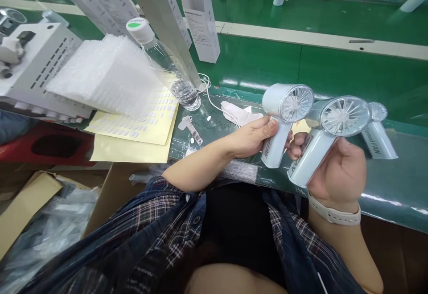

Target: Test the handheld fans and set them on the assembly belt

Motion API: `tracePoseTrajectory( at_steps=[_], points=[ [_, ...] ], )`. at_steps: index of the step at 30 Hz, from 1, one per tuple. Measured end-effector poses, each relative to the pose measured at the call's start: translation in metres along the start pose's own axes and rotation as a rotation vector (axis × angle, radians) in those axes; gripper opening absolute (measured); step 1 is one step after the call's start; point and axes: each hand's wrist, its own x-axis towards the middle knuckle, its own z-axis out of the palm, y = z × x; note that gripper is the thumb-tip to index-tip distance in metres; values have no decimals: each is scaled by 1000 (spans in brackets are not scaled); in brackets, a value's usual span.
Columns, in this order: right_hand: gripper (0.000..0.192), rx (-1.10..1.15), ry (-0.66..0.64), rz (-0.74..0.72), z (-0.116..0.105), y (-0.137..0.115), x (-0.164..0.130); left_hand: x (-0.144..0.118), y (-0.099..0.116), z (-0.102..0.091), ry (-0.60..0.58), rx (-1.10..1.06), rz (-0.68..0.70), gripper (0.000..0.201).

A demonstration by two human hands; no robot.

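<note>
My left hand [251, 137] grips the handle of a pale blue handheld fan [288, 107], whose round clear grille faces me. My right hand [337, 169] holds a second fan of the same kind [337, 124] by its handle, just right of the first. Both fans hang over the near edge of the green bench [334, 71]. A third fan [377, 131] lies on the bench behind the right-hand one, partly hidden by it. A white band sits on my right wrist.
A stack of bubble-wrap bags [107, 73], yellow sticker sheets [147, 124], a tilted water bottle [167, 67] and upright white cartons [200, 13] stand at the left. A white cable [217, 104] and cloth lie mid-bench. A cardboard box [30, 205] of plastic bags sits below left.
</note>
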Motion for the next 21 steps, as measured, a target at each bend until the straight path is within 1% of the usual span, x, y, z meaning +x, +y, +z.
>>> tracePoseTrajectory(
  at_steps=[4, 7, 9, 11, 12, 14, 17, 21],
  points=[
    [43, -32, -3, -32, 2, -5, -1, -1, 7, 0, -27, -33, -35, 64],
    [43, -50, 8, -29, 2, -6, 0, 0, 10, 0, -24, -87, -76, 62],
    [37, -38, 22, -27, 1, -6, 0, 2, 8, -1, -19, -113, -94, 61],
    [24, -14, 43, -40, 0, -5, 0, 5, 4, -1, 30, -122, -78, 61],
    [20, 0, 57, -52, 0, -4, 0, 7, 0, -1, 64, -119, -63, 63],
    [20, 9, 69, -63, 0, 0, 1, 10, -7, -2, 101, -112, -46, 72],
    [24, 25, 66, -90, -1, 8, 5, 14, -17, -2, 70, -136, -61, 90],
    [21, -15, 110, -143, 0, 23, 15, 15, -19, -2, 31, -187, -46, 88]
  ],
)
